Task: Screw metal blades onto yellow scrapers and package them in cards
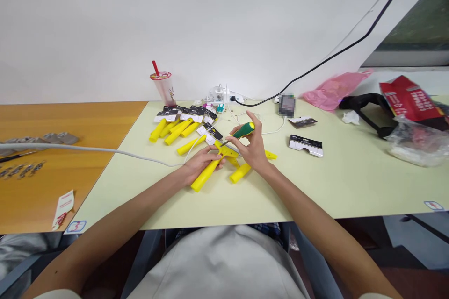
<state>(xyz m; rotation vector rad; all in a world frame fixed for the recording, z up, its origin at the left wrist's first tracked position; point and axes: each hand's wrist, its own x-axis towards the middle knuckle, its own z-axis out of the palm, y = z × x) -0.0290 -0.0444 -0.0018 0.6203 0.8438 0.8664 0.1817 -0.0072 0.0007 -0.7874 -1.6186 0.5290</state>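
Observation:
My left hand [198,166] grips a yellow plastic handle with a wide flat head [206,175], tilted just above the table. A green screwdriver with a yellow end [243,131] is held in the fingers of my right hand [256,150], its shaft pointing left onto the yellow head. The screwdriver's tip is too small to make out. Under and beside my right hand lies another yellow handle [240,174], partly covered. Behind my left hand, a single yellow handle [191,145] rests with a black-and-white card [210,133] at its far end.
Several more yellow handles [178,131] with cards lie at the back left, before a plastic cup [164,88]. A power strip [219,95] stands by the wall. A grey cable [140,155] crosses from the left. Right are loose cards [306,145], a pink bag [333,91] and a clear bag [417,142].

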